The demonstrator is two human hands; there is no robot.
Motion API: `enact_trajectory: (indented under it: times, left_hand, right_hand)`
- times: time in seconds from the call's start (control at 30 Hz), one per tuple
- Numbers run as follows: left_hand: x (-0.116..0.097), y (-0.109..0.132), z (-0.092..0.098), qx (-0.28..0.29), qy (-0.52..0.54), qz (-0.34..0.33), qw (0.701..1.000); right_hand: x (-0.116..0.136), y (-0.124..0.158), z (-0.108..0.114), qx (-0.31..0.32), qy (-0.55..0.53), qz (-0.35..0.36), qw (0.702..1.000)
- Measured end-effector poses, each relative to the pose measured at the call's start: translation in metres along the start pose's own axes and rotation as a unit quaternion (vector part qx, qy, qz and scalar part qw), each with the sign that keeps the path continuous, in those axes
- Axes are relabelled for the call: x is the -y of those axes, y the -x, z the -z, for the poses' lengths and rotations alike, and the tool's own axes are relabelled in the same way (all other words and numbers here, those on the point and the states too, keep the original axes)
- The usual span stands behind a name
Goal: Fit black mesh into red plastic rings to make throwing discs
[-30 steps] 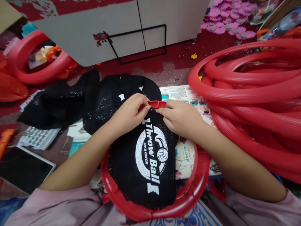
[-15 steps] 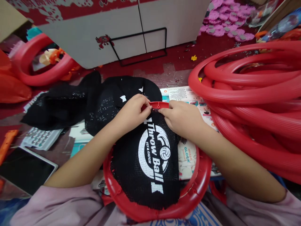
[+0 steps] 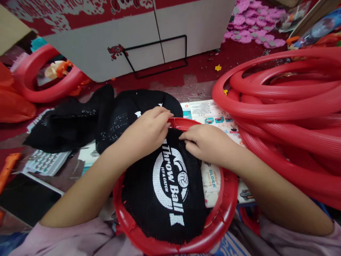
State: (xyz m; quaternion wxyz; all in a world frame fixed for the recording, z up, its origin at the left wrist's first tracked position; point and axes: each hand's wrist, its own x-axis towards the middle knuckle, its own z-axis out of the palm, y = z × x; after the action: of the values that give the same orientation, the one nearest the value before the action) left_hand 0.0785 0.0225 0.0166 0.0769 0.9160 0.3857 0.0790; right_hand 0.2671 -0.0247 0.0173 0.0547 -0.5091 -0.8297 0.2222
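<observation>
A red plastic ring (image 3: 231, 199) lies tilted across the lap and the near edge of the work surface. Within it is a round black mesh net (image 3: 141, 199) with white "Throw Ball" print. My left hand (image 3: 150, 129) is closed at the ring's far rim, its fingertips curled at the rim and the net's edge; the exact contact is partly hidden. My right hand (image 3: 209, 142) pinches the net's far right edge just inside the rim. On the right side there is a gap between net and ring, through which a printed sheet shows.
Red rings (image 3: 269, 106) are stacked at the right. More black mesh (image 3: 74, 124) lies at the left, beyond a tray of small metal parts (image 3: 48, 161) and a dark tablet-like device (image 3: 29, 199). A white box (image 3: 128, 46) stands behind; pink pieces (image 3: 250, 21) lie at the back right.
My right hand has shifted slightly toward me, and the net's far edge now sits farther from the rim. My left hand has turned, with its fingers curled more over the rim.
</observation>
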Motion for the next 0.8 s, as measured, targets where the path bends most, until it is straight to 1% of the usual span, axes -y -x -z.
enact_trajectory:
  times: [0.07,0.13,0.27,0.33,0.43,0.57,0.8]
  left_hand:
    - [0.0,-0.002,-0.004,-0.012,0.083,-0.033,0.996]
    - [0.0,-0.004,-0.008,-0.005,0.13,-0.041,0.991]
    - [0.002,-0.005,-0.012,-0.016,0.16,-0.016,0.987]
    - [0.003,-0.004,-0.012,-0.025,0.173,-0.005,0.985]
    - [0.005,-0.004,-0.014,-0.022,0.184,-0.003,0.983]
    - [0.004,-0.006,-0.018,-0.027,0.146,-0.001,0.989]
    - [0.005,-0.007,-0.023,-0.039,0.12,0.01,0.992]
  right_hand:
    - [-0.002,-0.001,-0.001,-0.017,0.017,-0.005,1.0]
    - [-0.004,0.0,-0.003,-0.044,0.034,0.003,0.998]
    - [-0.008,0.001,-0.008,-0.124,0.072,0.047,0.988]
    - [-0.009,0.001,-0.011,-0.142,0.099,0.051,0.984]
    - [-0.011,0.0,-0.014,-0.15,0.118,0.04,0.981]
    - [-0.013,-0.001,-0.017,-0.154,0.12,0.028,0.98]
    - [-0.014,-0.002,-0.018,-0.133,0.129,0.01,0.983]
